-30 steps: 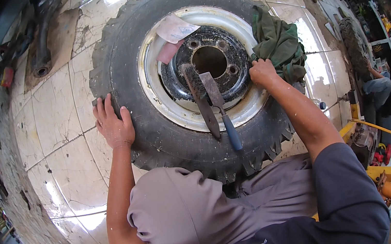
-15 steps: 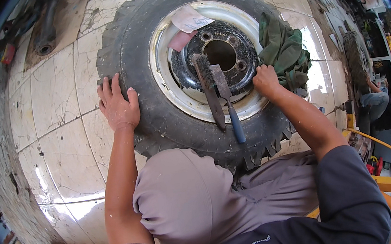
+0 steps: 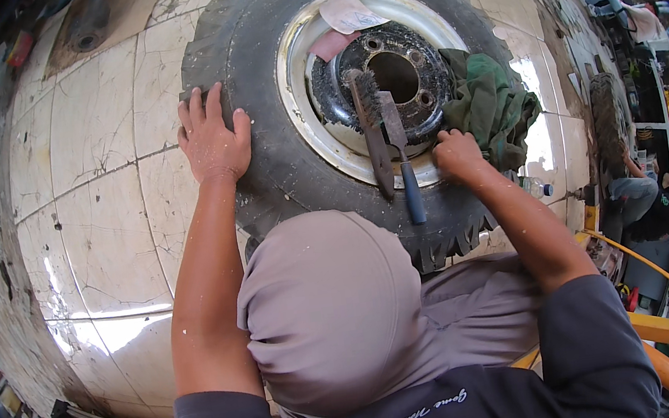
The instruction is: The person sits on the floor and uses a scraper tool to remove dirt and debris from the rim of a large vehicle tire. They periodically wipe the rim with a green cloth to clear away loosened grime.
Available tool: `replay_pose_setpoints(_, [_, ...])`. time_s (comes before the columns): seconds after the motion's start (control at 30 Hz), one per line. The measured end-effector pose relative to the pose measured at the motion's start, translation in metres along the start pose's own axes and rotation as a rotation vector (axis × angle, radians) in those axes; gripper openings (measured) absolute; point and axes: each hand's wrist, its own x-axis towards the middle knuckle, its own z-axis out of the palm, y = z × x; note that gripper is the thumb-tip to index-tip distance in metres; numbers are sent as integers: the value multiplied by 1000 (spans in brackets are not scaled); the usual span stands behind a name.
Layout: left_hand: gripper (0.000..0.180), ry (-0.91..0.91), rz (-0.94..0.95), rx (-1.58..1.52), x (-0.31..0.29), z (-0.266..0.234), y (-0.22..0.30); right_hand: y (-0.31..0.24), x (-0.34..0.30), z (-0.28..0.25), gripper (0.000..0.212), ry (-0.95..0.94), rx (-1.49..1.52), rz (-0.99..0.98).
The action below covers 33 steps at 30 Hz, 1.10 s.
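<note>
A large knobbly tyre [image 3: 279,166] lies flat on the tiled floor, its white wheel rim [image 3: 296,63] and dark hub [image 3: 418,73] facing up. My left hand [image 3: 213,140] rests flat on the tyre's left edge, fingers apart. My right hand [image 3: 457,156] is curled on the rim's right edge, beside a crumpled green cloth [image 3: 493,102]. A wire brush [image 3: 370,121] and a blue-handled scraper [image 3: 407,175] lie side by side across the rim. Pink and white paper scraps [image 3: 342,28] sit on the rim's far side. My bent knee in grey trousers [image 3: 322,311] hides the tyre's near edge.
Cracked cream floor tiles [image 3: 92,205] spread out to the left. At the right, another person [image 3: 643,204] sits low beside a second upright tyre [image 3: 608,121]. A plastic bottle [image 3: 534,187] lies near the tyre. Yellow bars [image 3: 666,327] run at the lower right.
My left hand has slid further up the tyre's left edge. My right hand has shifted from near the hub out to the rim's edge by the green cloth.
</note>
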Motion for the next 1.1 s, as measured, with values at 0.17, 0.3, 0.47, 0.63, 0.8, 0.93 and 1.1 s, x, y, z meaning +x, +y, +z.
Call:
replay_pose_setpoints(0.17, [61,28,4,15,2,2,-4,29,-13,-26,20,95,-88,111])
replay_pose_setpoints(0.3, [61,30,10,24,1,4,-6,32,-8,-1,22,104,-130,158])
replay_pose_setpoints(0.47, [61,45,17,22,0,4,-5,35,5,11,22,127,-91,163])
replay_pose_setpoints(0.63, [61,24,-8,18,-1,1,-6,4,9,12,24,-12,46,-6])
replay_pose_setpoints(0.8, [61,9,-13,10,-1,0,-3,9,-11,-24,27,-23,113,-46])
replay_pose_setpoints(0.93, [60,35,11,6,-2,3,-3,32,-7,-4,22,98,34,169])
replay_pose_setpoints(1.1, [60,42,18,7,-1,4,-5,21,2,10,21,77,-28,173])
